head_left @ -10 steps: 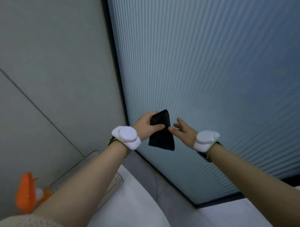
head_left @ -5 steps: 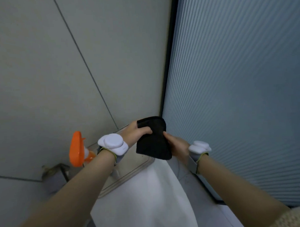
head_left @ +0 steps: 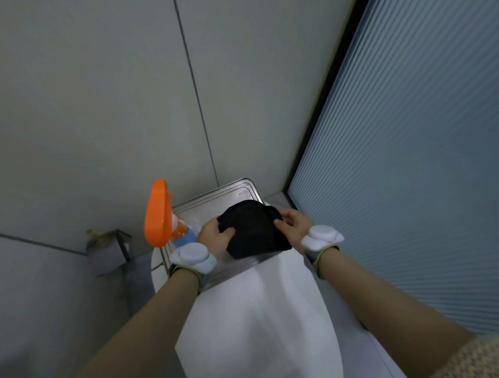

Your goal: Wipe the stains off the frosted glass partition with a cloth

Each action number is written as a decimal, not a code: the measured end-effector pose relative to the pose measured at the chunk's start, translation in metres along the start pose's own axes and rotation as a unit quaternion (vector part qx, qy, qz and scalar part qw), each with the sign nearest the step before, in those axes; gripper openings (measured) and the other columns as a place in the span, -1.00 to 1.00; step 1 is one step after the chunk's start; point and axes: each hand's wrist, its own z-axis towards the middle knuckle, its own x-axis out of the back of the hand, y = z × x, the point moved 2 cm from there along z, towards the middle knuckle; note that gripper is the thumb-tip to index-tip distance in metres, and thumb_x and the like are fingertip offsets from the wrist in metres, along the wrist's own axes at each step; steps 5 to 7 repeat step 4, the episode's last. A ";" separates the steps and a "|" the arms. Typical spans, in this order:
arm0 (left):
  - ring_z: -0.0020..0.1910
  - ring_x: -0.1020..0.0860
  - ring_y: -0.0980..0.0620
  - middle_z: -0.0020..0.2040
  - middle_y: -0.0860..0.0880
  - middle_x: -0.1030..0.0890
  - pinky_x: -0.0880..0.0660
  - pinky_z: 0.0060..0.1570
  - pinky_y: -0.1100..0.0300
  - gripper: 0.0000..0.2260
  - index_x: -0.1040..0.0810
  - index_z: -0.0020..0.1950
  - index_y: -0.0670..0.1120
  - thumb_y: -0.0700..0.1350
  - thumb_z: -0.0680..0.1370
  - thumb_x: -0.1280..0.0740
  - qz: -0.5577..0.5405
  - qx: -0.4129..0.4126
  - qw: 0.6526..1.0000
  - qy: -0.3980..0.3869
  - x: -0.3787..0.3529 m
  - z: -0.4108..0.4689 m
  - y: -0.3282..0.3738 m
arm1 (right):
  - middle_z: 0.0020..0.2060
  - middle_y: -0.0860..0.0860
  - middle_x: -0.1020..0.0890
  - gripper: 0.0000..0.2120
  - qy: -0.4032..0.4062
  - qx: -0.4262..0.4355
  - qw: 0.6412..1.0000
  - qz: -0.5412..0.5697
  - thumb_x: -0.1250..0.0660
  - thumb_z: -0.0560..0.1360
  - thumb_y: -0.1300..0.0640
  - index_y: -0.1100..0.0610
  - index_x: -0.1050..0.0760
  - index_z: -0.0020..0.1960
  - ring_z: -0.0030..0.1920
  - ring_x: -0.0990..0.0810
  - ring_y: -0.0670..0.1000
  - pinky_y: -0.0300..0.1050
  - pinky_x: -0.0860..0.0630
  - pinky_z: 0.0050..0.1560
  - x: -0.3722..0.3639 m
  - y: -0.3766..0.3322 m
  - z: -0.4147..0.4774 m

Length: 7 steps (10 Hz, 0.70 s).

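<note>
A black cloth [head_left: 254, 229] is held between both hands just above a metal tray [head_left: 228, 193] on the toilet tank. My left hand [head_left: 214, 236] grips its left edge, and my right hand [head_left: 293, 222] pinches its upper right corner. The ribbed frosted glass partition [head_left: 411, 155] fills the right side of the view, framed by a black edge [head_left: 321, 101]. Neither hand touches the glass.
An orange-topped spray bottle [head_left: 158, 213] stands on the tray's left end. A white toilet lid [head_left: 258, 315] lies below my arms. A grey paper holder [head_left: 107, 251] hangs on the tiled wall [head_left: 98, 95] at the left.
The view has swung left and down, away from the glass. Both hands brought the cloth from in front of the partition down over the tray, and my right hand now grips it.
</note>
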 end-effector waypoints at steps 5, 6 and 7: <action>0.31 -0.38 -0.17 0.34 -0.26 -0.41 -0.28 0.29 0.15 -0.62 -0.31 0.36 -0.26 -0.29 0.54 -0.21 0.015 0.017 1.000 -0.004 0.004 -0.004 0.010 | 0.18 0.30 -0.54 -0.72 -0.027 -0.019 0.999 -0.010 -0.13 0.57 0.19 0.28 -0.41 0.22 0.19 -0.50 0.27 -0.13 -0.45 -0.02 0.002 -0.005 -0.008; 0.31 -0.38 -0.17 0.34 -0.26 -0.41 -0.28 0.29 0.15 -0.62 -0.31 0.36 -0.26 -0.29 0.54 -0.21 0.015 0.017 1.000 -0.004 0.004 -0.004 0.010 | 0.18 0.30 -0.54 -0.72 -0.027 -0.019 0.999 -0.010 -0.13 0.57 0.19 0.28 -0.41 0.22 0.19 -0.50 0.27 -0.13 -0.45 -0.02 0.002 -0.005 -0.008; 0.31 -0.38 -0.17 0.34 -0.26 -0.41 -0.28 0.29 0.15 -0.62 -0.31 0.36 -0.26 -0.29 0.54 -0.21 0.015 0.017 1.000 -0.004 0.004 -0.004 0.010 | 0.18 0.30 -0.54 -0.72 -0.027 -0.019 0.999 -0.010 -0.13 0.57 0.19 0.28 -0.41 0.22 0.19 -0.50 0.27 -0.13 -0.45 -0.02 0.002 -0.005 -0.008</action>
